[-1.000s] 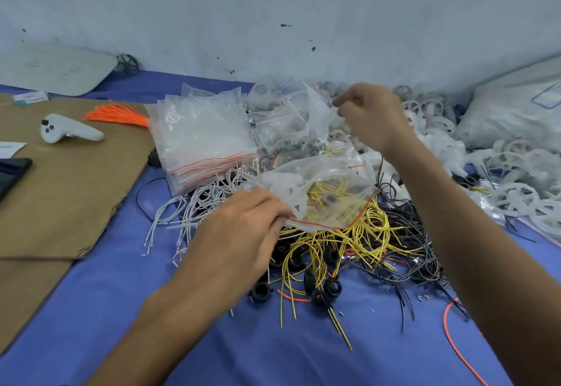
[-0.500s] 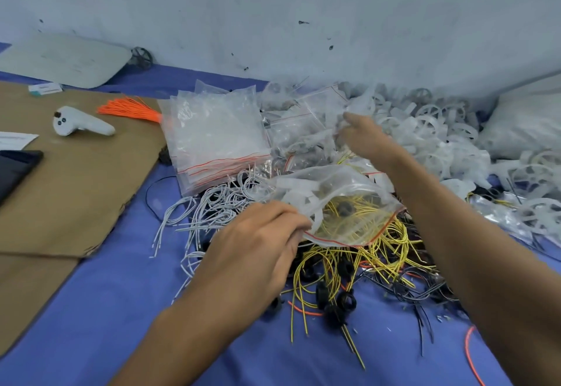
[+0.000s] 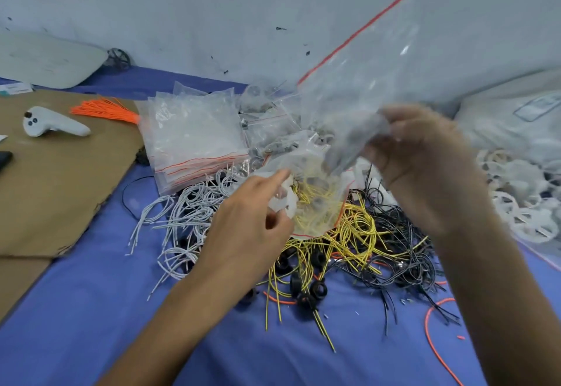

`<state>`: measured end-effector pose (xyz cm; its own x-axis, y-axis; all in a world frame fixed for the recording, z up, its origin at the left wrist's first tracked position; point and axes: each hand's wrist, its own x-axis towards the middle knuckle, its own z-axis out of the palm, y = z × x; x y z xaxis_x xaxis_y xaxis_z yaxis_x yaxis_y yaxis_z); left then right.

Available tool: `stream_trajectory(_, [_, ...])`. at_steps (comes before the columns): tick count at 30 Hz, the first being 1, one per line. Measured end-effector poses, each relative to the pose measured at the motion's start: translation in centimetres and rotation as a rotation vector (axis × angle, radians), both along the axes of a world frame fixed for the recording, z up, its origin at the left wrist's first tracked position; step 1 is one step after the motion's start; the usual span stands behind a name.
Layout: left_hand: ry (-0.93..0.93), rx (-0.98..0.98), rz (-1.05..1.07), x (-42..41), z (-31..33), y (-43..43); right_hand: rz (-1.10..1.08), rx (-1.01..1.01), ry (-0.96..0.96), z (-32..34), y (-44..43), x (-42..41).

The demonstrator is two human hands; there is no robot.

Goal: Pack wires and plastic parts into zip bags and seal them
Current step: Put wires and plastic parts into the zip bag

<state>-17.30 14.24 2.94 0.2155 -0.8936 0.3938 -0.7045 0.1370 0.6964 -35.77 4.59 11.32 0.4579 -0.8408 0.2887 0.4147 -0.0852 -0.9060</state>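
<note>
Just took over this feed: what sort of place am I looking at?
Probably an informal kit-packing workspace: stacked zip bags, loose yellow wires and white plastic parts spread on a blue cloth.

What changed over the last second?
The right hand, which was reaching toward the back, took hold of an empty bag and lifted it up toward the camera. The left hand stays at the filled bag; the wires and bag stack are unmoved.

controller [image 3: 54, 123]: white, lying on the cardboard
cardboard [image 3: 60, 191]: brown sheet, left, on the cloth
cloth [image 3: 91, 309]: blue
board [image 3: 45, 60]: pale, by wall
black device [image 3: 4, 159]: cut off, left edge
</note>
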Motion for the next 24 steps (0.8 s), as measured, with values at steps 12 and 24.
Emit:
stream_trajectory(12, [-0.080, 0.009, -0.040, -0.3, -0.1, 0.3, -0.101, -0.926, 1.382, -6.6, 2.2, 5.2])
stream_trajectory(24, [-0.182, -0.033, -0.233, -0.8, -0.6, 1.4, 0.222, -1.006, 1.969, -6.8, 0.0, 9.2])
